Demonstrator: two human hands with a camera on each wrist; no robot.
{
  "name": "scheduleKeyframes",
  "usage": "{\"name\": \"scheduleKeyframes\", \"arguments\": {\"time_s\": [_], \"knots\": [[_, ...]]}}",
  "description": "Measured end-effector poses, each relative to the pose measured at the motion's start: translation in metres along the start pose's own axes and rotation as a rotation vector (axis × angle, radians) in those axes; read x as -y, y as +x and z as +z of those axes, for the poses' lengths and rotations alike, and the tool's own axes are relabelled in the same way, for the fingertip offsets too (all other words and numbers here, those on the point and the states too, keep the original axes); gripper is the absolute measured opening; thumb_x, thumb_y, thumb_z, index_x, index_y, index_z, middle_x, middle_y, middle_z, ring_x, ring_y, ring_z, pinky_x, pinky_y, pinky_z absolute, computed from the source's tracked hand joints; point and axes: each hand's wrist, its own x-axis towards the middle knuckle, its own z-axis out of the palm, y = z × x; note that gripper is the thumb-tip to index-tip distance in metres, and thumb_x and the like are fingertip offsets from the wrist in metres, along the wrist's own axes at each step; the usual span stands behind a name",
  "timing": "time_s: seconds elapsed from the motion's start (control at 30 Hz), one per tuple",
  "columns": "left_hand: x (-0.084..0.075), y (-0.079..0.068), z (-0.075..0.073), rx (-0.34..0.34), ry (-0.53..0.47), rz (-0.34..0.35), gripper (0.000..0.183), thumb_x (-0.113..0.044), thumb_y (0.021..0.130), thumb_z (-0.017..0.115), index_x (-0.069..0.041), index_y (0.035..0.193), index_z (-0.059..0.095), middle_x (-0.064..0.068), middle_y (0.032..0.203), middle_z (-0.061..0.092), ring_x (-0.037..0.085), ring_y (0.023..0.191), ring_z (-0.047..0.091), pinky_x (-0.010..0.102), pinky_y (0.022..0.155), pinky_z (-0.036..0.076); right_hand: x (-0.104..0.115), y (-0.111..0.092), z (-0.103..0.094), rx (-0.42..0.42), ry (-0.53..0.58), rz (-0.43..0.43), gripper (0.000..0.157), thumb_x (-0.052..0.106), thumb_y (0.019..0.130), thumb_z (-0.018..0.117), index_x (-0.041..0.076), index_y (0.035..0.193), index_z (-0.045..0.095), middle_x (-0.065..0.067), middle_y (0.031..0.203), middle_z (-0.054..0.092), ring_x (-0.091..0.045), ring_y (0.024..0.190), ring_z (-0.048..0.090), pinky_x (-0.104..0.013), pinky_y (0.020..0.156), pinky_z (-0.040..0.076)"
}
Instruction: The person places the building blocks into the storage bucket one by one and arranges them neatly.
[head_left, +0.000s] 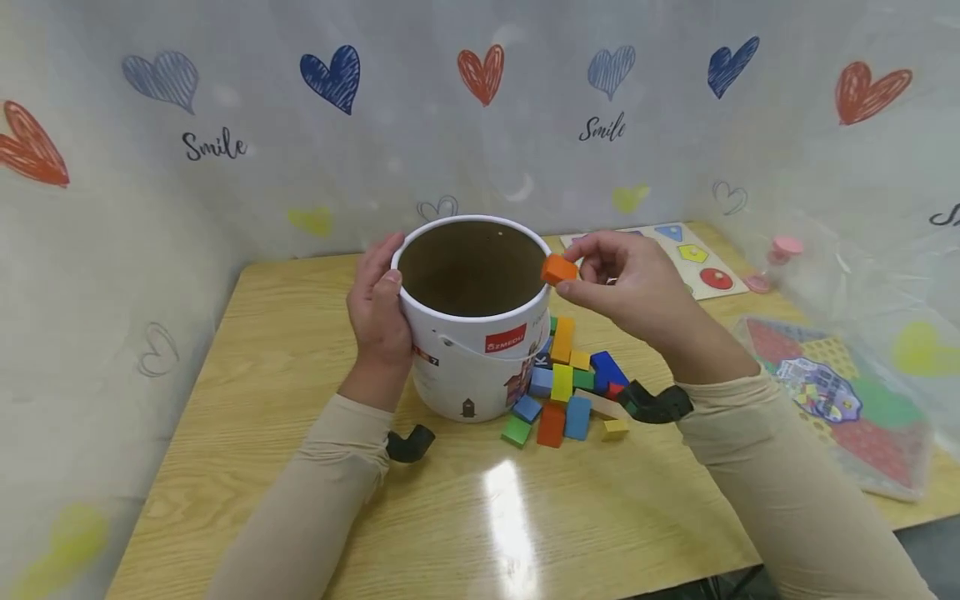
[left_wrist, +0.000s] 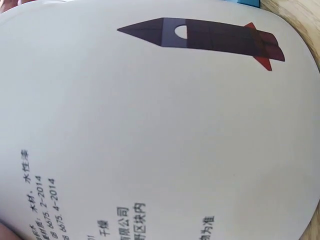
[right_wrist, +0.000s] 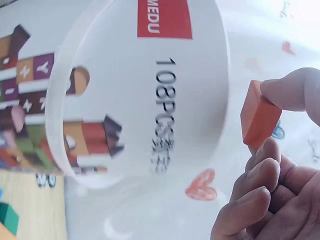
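A white bucket (head_left: 465,375) with printed pictures and a wire handle stands on the table, its open top facing up. My left hand (head_left: 381,312) rests against the outside of its left wall, the thumb at the rim. Beside the right rim, my right hand (head_left: 633,287) pinches an orange block (head_left: 558,269) between thumb and index finger. In the right wrist view the orange block (right_wrist: 260,115) shows just off the bucket wall (right_wrist: 195,100). The left wrist view is filled by the bucket's printed side (left_wrist: 150,125).
Several coloured blocks (head_left: 562,383) lie in a loose heap right of the bucket. Behind the right hand is a white shape-puzzle board (head_left: 688,273). A clear flat pack (head_left: 881,400) and a pink object (head_left: 786,247) sit farther right. A heart-printed sheet (head_left: 420,125) hangs behind the wooden table (head_left: 300,333).
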Motion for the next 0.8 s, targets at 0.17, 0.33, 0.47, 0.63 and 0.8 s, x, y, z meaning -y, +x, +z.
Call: {"name": "scheduleKeyframes", "arguments": {"time_s": [0.17, 0.33, 0.47, 0.63, 0.8], "knots": [[0.008, -0.002, 0.004, -0.007, -0.039, 0.021, 0.049, -0.01, 0.08, 0.038, 0.015, 0.119, 0.055, 0.027, 0.127, 0.048, 0.028, 0.122, 0.042, 0.039, 0.101, 0.034, 0.008, 0.01, 0.012, 0.016, -0.015, 0.002, 0.028, 0.021, 0.082, 0.072, 0.011, 0.107, 0.063, -0.011, 0.078, 0.053, -0.025, 0.071, 0.048, -0.028, 0.05, 0.039], [0.013, -0.001, 0.005, -0.008, -0.038, 0.026, 0.049, -0.011, 0.081, 0.039, 0.012, 0.119, 0.057, 0.023, 0.126, 0.051, 0.026, 0.121, 0.044, 0.038, 0.1, 0.035, 0.0, 0.007, 0.007, -0.045, 0.02, -0.024, 0.031, 0.022, 0.081, 0.073, 0.012, 0.109, 0.064, -0.01, 0.076, 0.051, -0.024, 0.068, 0.048, -0.028, 0.048, 0.038], [0.008, -0.001, 0.004, 0.004, -0.008, 0.037, 0.049, -0.012, 0.081, 0.038, 0.013, 0.12, 0.056, 0.025, 0.126, 0.05, 0.028, 0.121, 0.044, 0.046, 0.1, 0.034, -0.019, -0.001, -0.003, -0.105, 0.054, -0.019, 0.029, 0.024, 0.081, 0.073, 0.013, 0.108, 0.065, -0.009, 0.073, 0.05, -0.022, 0.061, 0.047, -0.03, 0.044, 0.038], [0.005, 0.001, 0.001, 0.011, 0.002, 0.016, 0.051, -0.013, 0.081, 0.037, 0.013, 0.121, 0.055, 0.026, 0.126, 0.048, 0.03, 0.121, 0.043, 0.045, 0.099, 0.036, -0.061, -0.016, -0.013, -0.063, 0.027, 0.11, 0.029, 0.03, 0.083, 0.071, 0.016, 0.107, 0.063, -0.008, 0.073, 0.049, -0.021, 0.055, 0.043, -0.03, 0.042, 0.037], [0.003, 0.001, 0.0, 0.018, 0.01, -0.018, 0.052, -0.014, 0.08, 0.036, 0.01, 0.122, 0.055, 0.022, 0.128, 0.047, 0.027, 0.122, 0.043, 0.05, 0.099, 0.035, -0.118, -0.037, -0.019, 0.131, 0.002, 0.24, 0.031, 0.025, 0.084, 0.069, 0.009, 0.11, 0.061, -0.009, 0.072, 0.048, -0.019, 0.051, 0.041, -0.029, 0.043, 0.04]]}}
